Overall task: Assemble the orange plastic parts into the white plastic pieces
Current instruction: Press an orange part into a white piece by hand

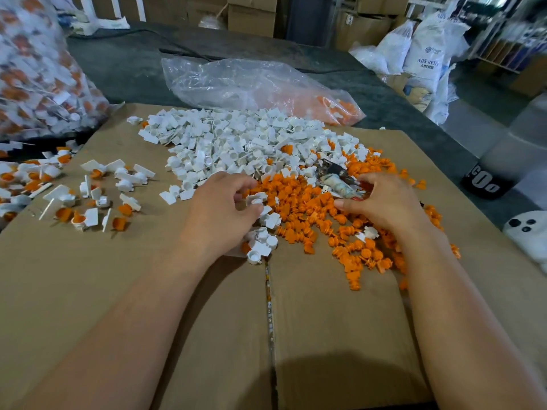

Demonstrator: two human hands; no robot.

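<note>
Head view: left hand (219,208) pinching white piece (255,199); right hand (381,202) curled over orange parts (299,208), grasp unclear. Likely light, stiff; best pinched by rim.

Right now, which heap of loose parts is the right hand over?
The orange heap, nearest the person; the right hand lies over its right part. The white heap sits farther back.
</note>
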